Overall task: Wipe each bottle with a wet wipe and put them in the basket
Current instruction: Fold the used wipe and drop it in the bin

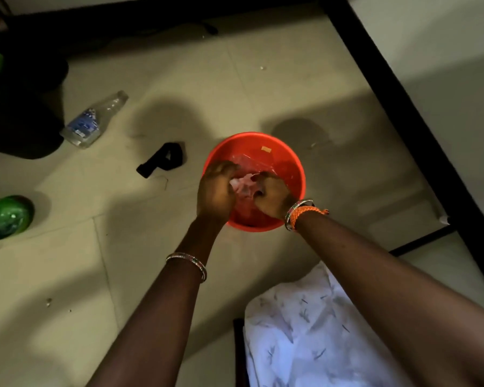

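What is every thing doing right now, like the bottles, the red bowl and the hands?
Left hand: over the red basin, fingers curled on the wipe.
Right hand: over the basin, gripping the wipe too.
Wipe: crumpled between both hands.
Red basin: upright on the floor.
Clear bottle: lying on its side, untouched.
Green bottle: on the floor at the left, untouched.
Black strap: lying loose.

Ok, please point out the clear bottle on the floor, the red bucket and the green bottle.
clear bottle (85, 124), head view, on its blue label.
red bucket (288, 152), head view, on its far inner wall.
green bottle (7, 217), head view, on its rounded side.
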